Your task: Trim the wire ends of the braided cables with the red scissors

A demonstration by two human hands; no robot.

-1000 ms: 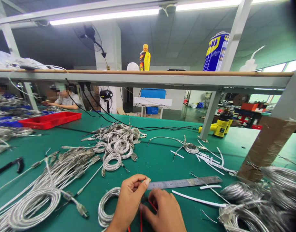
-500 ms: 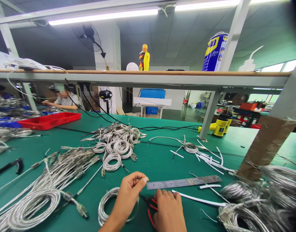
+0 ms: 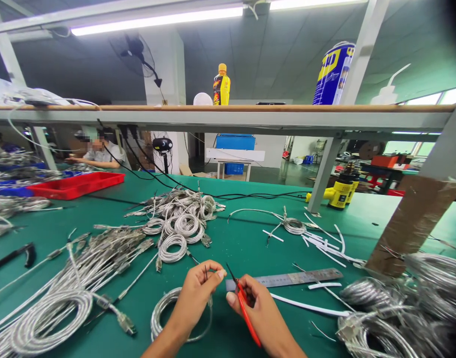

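Our left hand pinches the cable. Our right hand grips the pliers, which slant away and leftward, tips just right of our left hand.

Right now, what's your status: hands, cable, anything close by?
Left fingers pinching silver cable. Right fingers around red-handled pliers, tips near left fingers. Metal ruler close beyond, partly hidden by right fingers.
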